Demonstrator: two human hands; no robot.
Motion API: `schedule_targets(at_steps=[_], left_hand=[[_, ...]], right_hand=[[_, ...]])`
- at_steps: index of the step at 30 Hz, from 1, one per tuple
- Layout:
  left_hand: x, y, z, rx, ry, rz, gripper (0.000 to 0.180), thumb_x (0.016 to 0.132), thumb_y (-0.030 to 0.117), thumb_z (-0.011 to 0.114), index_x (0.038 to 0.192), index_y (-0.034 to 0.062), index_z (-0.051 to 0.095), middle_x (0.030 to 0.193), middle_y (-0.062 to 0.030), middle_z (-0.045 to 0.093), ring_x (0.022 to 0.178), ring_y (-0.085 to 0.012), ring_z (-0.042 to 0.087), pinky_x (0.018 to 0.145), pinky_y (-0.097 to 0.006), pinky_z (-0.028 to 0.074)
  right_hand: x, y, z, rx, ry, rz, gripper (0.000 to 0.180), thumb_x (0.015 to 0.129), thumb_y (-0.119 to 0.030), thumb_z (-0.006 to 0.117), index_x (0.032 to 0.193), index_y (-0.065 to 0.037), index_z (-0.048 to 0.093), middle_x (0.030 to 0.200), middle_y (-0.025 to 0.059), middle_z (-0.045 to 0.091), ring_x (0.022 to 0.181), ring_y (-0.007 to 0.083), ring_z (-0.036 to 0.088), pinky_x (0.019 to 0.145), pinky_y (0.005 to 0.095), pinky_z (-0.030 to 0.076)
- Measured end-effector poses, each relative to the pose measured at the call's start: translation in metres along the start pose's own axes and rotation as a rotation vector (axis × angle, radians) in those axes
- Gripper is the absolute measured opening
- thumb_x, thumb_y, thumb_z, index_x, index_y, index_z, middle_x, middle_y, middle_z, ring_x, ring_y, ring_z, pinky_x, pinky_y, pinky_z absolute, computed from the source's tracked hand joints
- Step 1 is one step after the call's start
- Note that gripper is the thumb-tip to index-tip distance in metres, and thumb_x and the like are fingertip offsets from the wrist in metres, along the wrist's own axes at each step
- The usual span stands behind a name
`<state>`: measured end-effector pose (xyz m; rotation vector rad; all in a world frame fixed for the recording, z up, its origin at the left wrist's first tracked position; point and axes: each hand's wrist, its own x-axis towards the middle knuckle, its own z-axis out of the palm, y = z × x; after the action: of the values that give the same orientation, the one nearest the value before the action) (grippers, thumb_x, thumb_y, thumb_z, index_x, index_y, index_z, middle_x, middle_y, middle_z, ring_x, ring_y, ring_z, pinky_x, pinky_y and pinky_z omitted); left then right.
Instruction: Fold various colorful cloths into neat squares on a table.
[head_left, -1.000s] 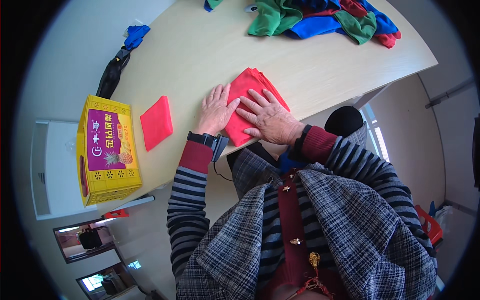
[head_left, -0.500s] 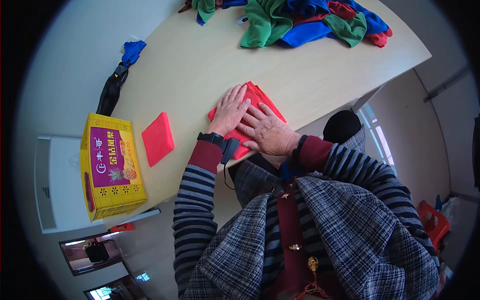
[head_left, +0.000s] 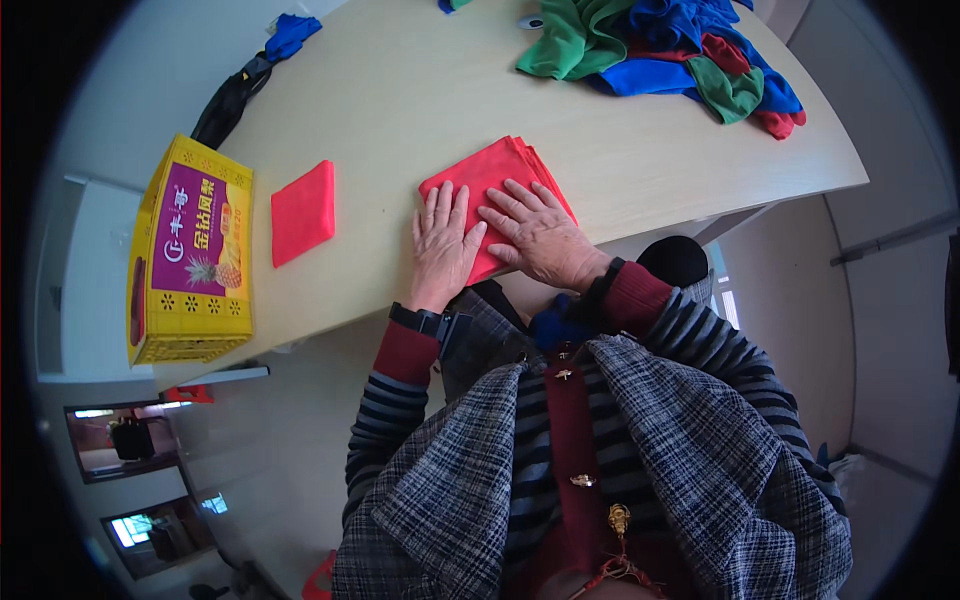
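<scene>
Red cloth (head_left: pixel 497 190), folded into a flat rectangle, lies on the pale desk (head_left: pixel 400 90) just above the centre of the frame, close to the desk's near edge, and both of my hands rest on it. My left hand (head_left: pixel 441 252) lies palm down on the cloth's lower left part, fingers together and pointing toward the top of the frame. My right hand (head_left: pixel 538 235) lies palm down on the lower right part, fingers slightly spread and pointing to the upper left, its fingertips touching the left hand's side. Neither grip pinches anything: both are flat, pressing the cloth onto the desk, not closed round it. The cloth's long axis runs on a slant from the lower left to the upper right, and its uncovered part, with layered edges showing, points to the upper right, away from the wrists. So the free end lies up and to the right of both hands, and I judge the right hand nearer to it, the left hand holding the corner nearest the desk edge. A smaller folded red square (head_left: pixel 302 211) lies apart at the left, between the cloth and a yellow box (head_left: pixel 190 255) standing at the desk's left edge. A heap of green, blue and red cloths (head_left: pixel 660 45) sits well apart at the upper right, and a dark umbrella (head_left: pixel 235 90) with a blue cloth lies at the upper left.
</scene>
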<state>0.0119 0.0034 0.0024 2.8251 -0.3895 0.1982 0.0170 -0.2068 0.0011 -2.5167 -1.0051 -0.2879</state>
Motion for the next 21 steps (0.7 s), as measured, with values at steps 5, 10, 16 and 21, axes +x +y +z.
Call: schedule_targets(at_steps=[5,10,16,21], left_hand=[[-0.004,-0.005,0.001,0.075,0.023,0.000,0.064,0.104,0.045,0.043,0.157,0.0096,0.034,0.165,-0.0157,0.026,0.154,-0.0333,0.019,0.122,-0.058,0.017],[0.003,0.004,0.004,0.068,0.045,0.026,0.063,0.104,0.042,0.043,0.157,0.0091,0.035,0.165,-0.0144,0.026,0.155,-0.0322,0.018,0.122,-0.058,0.016],[-0.007,0.006,0.005,0.081,0.003,-0.031,0.062,0.105,0.039,0.040,0.158,0.0076,0.032,0.166,-0.0128,0.024,0.155,-0.0315,0.016,0.122,-0.058,0.015],[-0.002,0.011,0.004,0.022,0.022,-0.048,0.061,0.103,0.035,0.046,0.157,0.0080,0.035,0.165,-0.0126,0.026,0.154,-0.0321,0.019,0.123,-0.058,0.016]], right_hand=[[0.040,-0.009,-0.043,0.225,-0.323,0.199,0.057,0.103,-0.044,0.048,0.144,-0.006,0.052,0.152,0.0156,0.048,0.148,0.0353,0.034,0.122,0.0516,0.024],[0.059,-0.009,0.008,0.002,0.030,0.129,0.059,0.103,-0.044,0.045,0.147,-0.004,0.048,0.153,0.0152,0.046,0.148,0.0341,0.034,0.122,0.0506,0.024],[0.049,-0.009,0.022,-0.031,0.008,0.127,0.064,0.104,-0.047,0.038,0.151,-0.004,0.043,0.157,0.0149,0.042,0.149,0.0330,0.032,0.123,0.0490,0.022],[0.050,-0.004,0.019,-0.033,-0.002,0.146,0.065,0.104,-0.048,0.038,0.152,-0.003,0.043,0.159,0.0142,0.041,0.150,0.0317,0.030,0.124,0.0484,0.020]])
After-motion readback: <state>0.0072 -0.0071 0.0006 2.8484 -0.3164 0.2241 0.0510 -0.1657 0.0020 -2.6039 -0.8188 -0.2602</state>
